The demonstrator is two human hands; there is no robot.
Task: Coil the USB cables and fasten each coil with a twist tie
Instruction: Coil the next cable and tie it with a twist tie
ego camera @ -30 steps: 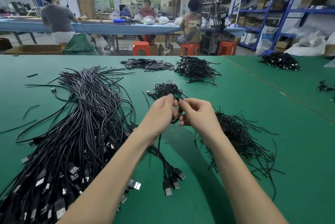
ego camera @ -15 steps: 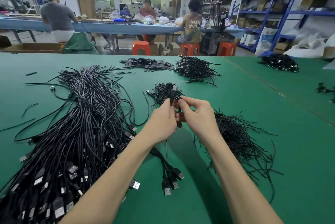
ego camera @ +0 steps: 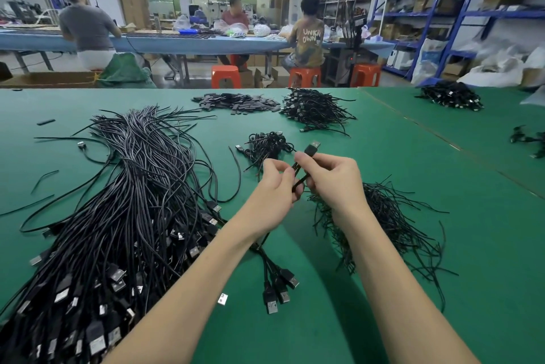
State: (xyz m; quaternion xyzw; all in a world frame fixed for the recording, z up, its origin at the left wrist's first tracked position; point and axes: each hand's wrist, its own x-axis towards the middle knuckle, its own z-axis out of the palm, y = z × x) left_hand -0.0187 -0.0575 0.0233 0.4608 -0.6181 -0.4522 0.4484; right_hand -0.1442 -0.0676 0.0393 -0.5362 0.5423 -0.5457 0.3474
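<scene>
The biggest mass on the green table is the heap of loose USB cables at the left, plugs fanned toward the near edge and unchanged over the last second; to the right, under the forearm, lies the tangle of twist ties, and farther back sit a small pile of finished coils and a larger one, all where they were. What has changed is in the middle: a second ago a round loop of cable hung open between the hands, and now that loop is collapsed into a tight bundle, the coiled cable, held above the table just in front of the small pile, with its USB plug newly sticking up and to the right. The left hand pinches the lower end of the bundle between thumb and fingertips; the right hand is curled around its upper part just below the plug. That suggests the winding is done and the fastening is in hand or about to be; whether a tie is already round the coil cannot be made out. The only legible writing is "UNKN OWN" on the back of the shirt of a seated person at the far bench; no brand shows on cables or plugs.
</scene>
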